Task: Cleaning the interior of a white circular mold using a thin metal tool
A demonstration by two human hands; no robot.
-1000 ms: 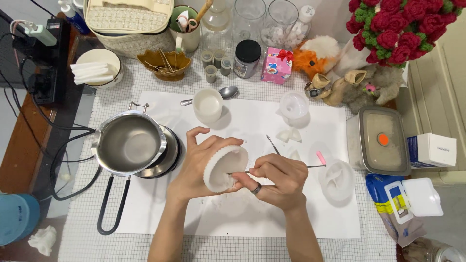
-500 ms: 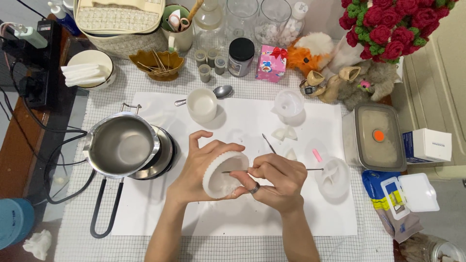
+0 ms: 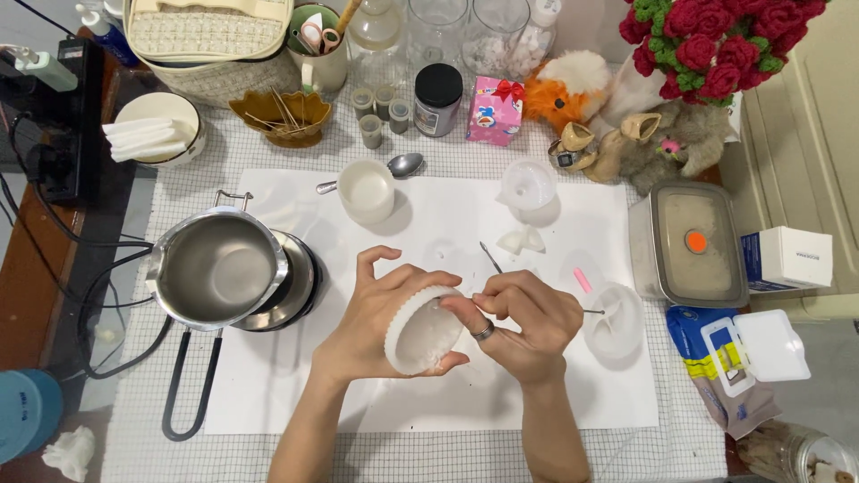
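Above the white sheet on the counter: left hand (image 3: 371,317) cupping a fluted white mould (image 3: 422,331), tilting it for access; right hand (image 3: 528,322) pinching something small at its rim, grip narrow.

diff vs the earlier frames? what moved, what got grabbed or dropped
Little changed. The left hand still holds the white scalloped mold, now tipped a bit more toward the camera. The right hand has closed in on its rim, fingertips at the edge; the thin metal tool it pinched now shows only behind the fingers. Nothing was let go. The steel pot, white cup and spoon stayed put.
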